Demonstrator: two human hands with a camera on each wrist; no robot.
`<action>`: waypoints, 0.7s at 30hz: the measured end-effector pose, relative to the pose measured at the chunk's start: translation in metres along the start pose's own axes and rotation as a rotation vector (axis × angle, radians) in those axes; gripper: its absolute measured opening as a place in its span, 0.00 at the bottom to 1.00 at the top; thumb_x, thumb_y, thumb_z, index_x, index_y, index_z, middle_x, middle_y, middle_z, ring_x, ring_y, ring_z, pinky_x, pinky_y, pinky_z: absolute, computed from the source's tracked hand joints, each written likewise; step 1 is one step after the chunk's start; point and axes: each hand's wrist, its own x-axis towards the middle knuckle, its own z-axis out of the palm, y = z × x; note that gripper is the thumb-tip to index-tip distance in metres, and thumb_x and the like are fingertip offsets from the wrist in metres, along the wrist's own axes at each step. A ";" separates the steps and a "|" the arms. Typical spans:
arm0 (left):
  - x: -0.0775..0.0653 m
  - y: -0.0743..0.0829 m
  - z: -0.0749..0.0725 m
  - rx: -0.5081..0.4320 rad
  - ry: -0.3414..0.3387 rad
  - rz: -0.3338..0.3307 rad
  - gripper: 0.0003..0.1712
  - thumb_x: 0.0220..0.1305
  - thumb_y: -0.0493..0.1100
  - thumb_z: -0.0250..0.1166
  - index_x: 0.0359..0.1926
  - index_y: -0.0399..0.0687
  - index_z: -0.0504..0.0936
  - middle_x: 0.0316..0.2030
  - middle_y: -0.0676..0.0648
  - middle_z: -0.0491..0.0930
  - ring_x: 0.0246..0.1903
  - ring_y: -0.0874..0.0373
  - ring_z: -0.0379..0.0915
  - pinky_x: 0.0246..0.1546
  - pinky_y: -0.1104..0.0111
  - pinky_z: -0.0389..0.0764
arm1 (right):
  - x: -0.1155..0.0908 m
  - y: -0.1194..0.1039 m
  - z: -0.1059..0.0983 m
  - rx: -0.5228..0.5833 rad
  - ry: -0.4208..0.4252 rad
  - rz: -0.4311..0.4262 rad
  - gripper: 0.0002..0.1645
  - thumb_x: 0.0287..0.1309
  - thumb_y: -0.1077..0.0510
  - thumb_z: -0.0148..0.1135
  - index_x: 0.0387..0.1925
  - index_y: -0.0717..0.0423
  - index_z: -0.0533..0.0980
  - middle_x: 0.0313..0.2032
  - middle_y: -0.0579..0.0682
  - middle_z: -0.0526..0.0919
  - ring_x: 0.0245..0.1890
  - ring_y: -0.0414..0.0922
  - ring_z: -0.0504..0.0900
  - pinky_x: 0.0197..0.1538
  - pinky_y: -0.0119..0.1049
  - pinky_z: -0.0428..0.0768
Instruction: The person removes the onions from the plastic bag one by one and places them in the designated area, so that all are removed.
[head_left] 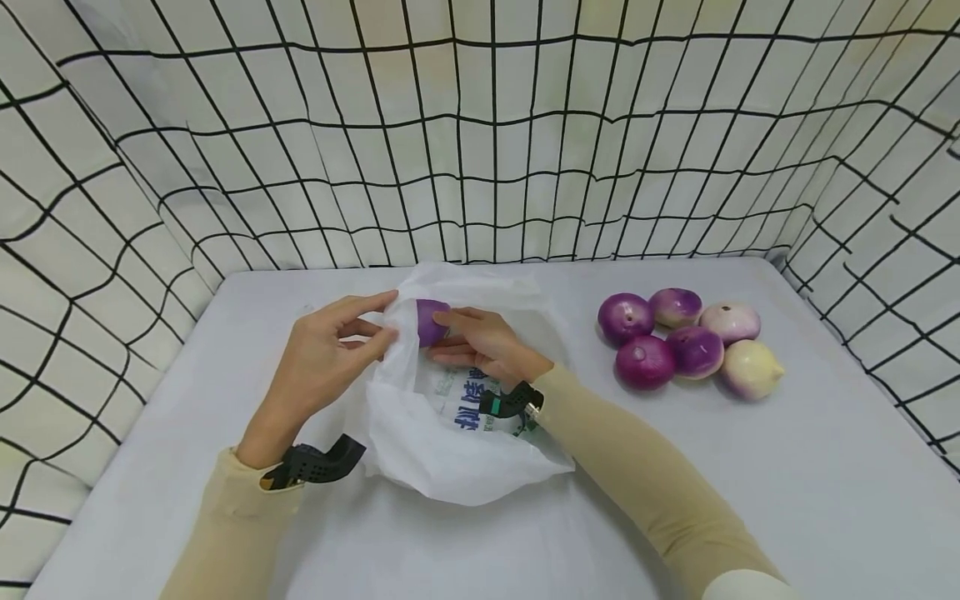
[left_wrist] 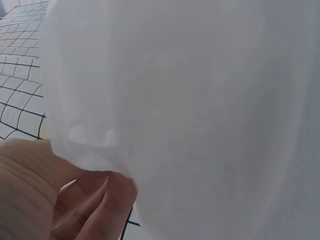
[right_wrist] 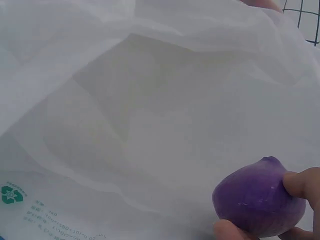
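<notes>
A white plastic bag [head_left: 465, 467] with blue and green print lies with its mouth spread wide on the table. My left hand [head_left: 322, 358] pinches the bag's left rim between thumb and fingers; in the left wrist view the white film hides most of the scene beyond that hand [left_wrist: 95, 205]. Inside the mouth, my right hand [head_left: 483, 342] holds a purple onion [right_wrist: 257, 200] between thumb and fingers. In the head view the bag's rim covers the left side of this onion [head_left: 429, 323].
To the right of the bag several onions [head_left: 647, 362] sit in a cluster on the white table [head_left: 810, 467], most purple, one mostly pale [head_left: 750, 369]. Black wire mesh [head_left: 495, 125] over white sheeting rises at the back and both sides.
</notes>
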 end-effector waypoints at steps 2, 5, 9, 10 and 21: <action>0.000 0.001 0.000 0.004 0.002 0.000 0.26 0.67 0.38 0.70 0.66 0.50 0.81 0.57 0.42 0.85 0.37 0.91 0.75 0.34 0.86 0.82 | -0.005 -0.002 -0.003 0.001 -0.006 0.003 0.26 0.66 0.52 0.71 0.62 0.52 0.76 0.53 0.61 0.88 0.38 0.51 0.93 0.46 0.39 0.91; 0.000 0.002 0.000 0.001 0.008 0.005 0.26 0.67 0.37 0.70 0.66 0.49 0.81 0.57 0.41 0.85 0.37 0.91 0.75 0.35 0.87 0.81 | -0.012 -0.004 -0.008 -0.009 -0.024 0.010 0.25 0.66 0.52 0.70 0.61 0.53 0.77 0.54 0.60 0.87 0.39 0.50 0.93 0.48 0.39 0.91; 0.000 0.002 0.000 -0.005 0.010 0.015 0.26 0.67 0.37 0.70 0.66 0.49 0.81 0.57 0.41 0.85 0.37 0.90 0.76 0.35 0.87 0.82 | -0.021 -0.006 -0.013 -0.036 -0.020 0.023 0.25 0.66 0.52 0.71 0.61 0.51 0.77 0.53 0.60 0.87 0.42 0.51 0.93 0.48 0.38 0.91; 0.000 0.002 0.000 -0.006 0.010 0.016 0.26 0.67 0.37 0.70 0.66 0.49 0.81 0.57 0.41 0.85 0.37 0.90 0.76 0.35 0.87 0.82 | -0.023 -0.006 -0.014 -0.043 -0.015 0.030 0.25 0.65 0.51 0.71 0.62 0.51 0.77 0.53 0.61 0.87 0.42 0.51 0.93 0.47 0.37 0.91; -0.001 0.004 0.001 -0.010 0.008 0.020 0.27 0.67 0.39 0.71 0.66 0.50 0.81 0.57 0.40 0.84 0.37 0.90 0.76 0.33 0.86 0.82 | -0.050 -0.006 -0.032 -0.051 -0.045 0.041 0.31 0.66 0.52 0.71 0.68 0.51 0.74 0.52 0.63 0.87 0.43 0.53 0.93 0.48 0.38 0.91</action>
